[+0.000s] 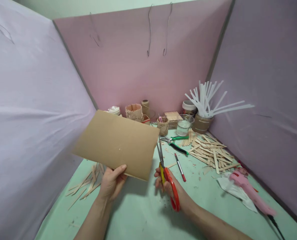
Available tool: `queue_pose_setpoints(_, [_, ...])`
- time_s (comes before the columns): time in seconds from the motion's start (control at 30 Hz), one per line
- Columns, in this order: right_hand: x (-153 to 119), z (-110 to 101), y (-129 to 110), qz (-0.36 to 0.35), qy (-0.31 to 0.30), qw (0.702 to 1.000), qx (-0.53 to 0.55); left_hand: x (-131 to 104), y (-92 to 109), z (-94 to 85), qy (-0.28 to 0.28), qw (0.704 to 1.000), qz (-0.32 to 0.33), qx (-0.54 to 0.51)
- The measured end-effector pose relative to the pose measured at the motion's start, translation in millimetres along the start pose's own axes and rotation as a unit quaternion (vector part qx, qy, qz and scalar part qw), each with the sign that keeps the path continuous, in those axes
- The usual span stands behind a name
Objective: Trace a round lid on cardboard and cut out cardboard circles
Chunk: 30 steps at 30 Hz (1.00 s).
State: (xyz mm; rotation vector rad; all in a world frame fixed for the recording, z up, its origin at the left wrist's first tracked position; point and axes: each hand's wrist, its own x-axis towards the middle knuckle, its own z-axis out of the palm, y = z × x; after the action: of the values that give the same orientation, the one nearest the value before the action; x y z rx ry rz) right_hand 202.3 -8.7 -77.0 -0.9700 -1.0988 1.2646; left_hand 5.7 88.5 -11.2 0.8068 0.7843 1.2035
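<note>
My left hand [114, 180] pinches the lower edge of a flat brown cardboard sheet [120, 143], thumb on top and fingers beneath. The sheet is held tilted above the table and hides part of what stands behind it. In my right hand [174, 188] is a pair of scissors [172, 186] with red and yellow handles. Their blades point up and away, slightly parted, close to the right edge of the cardboard but with no cut visible in it.
Green-handled pliers [178, 148] and a red-capped pen [180, 167] lie right of centre. Beyond them are a heap of wooden sticks [213, 150], a glass bowl [184, 126] and a jar of white glue sticks [202, 123]. A pink glue gun [253, 193] rests at right; loose sticks [87, 183] lie left.
</note>
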Motion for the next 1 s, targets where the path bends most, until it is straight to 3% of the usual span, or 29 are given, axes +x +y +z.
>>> queue_pose_setpoints(0.27, [-0.9,-4.1,-19.2,0.019,-0.010,0.999,-0.042,-6.7,-9.5,0.2,-0.013,0.999,-0.028,0.024])
queue_pose_setpoints(0.6, [-3.5,-3.5,-29.4,0.013,-0.008,0.999,-0.031,-13.9,-26.2,7.9,-0.007,0.999,-0.013,0.030])
queue_pose_setpoints(0.83, [-3.2,-4.3,-33.4,0.024,0.010,0.998,-0.062,-20.3,-29.4,11.5,0.065,0.996,-0.059,-0.016])
queue_pose_setpoints(1.0, [-3.7,-3.4,-35.0,0.036,0.043,0.996,-0.076,-21.8,-30.5,15.5,0.056,0.995,-0.077,-0.019])
